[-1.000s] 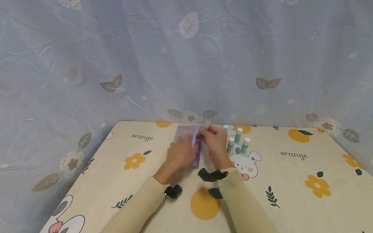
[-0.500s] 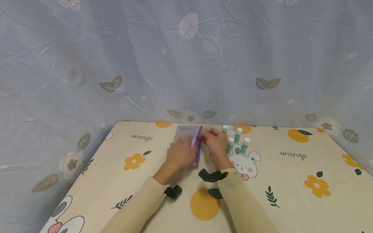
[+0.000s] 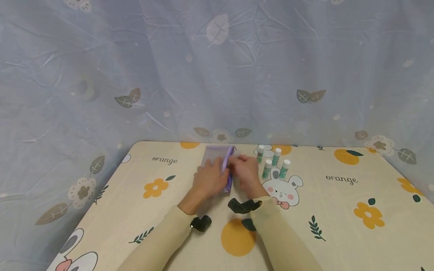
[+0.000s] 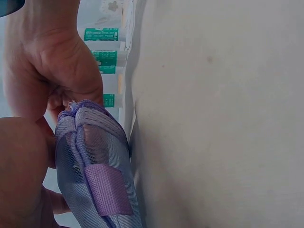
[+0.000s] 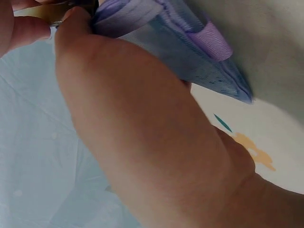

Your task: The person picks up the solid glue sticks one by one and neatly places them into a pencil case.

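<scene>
A purple mesh zip pouch (image 3: 211,152) lies near the back edge of the table, its mouth facing right and raised. My left hand (image 3: 208,180) holds it from above, fingers spread over the mesh and thumb at the mouth's edge. My right hand (image 3: 245,171) is at the mouth, pinching a small yellowish-brown object (image 5: 40,13) with a translucent end. Its exact kind is unclear, as fingers and pouch cover most of it. In the left wrist view, the pouch's lilac fabric tab (image 4: 109,190) shows below the right hand.
Several green-labelled sticks with white caps, resembling glue sticks (image 3: 284,171), stand upright just right of my right hand. A patterned cloth (image 3: 339,210) covers the table. A grey-blue curtain (image 3: 217,75) hangs along the table's back edge.
My right hand has moved slightly left and down with the small object, closer against the pouch's mouth. The pouch edge tilts up more than before. My left hand has barely moved.
</scene>
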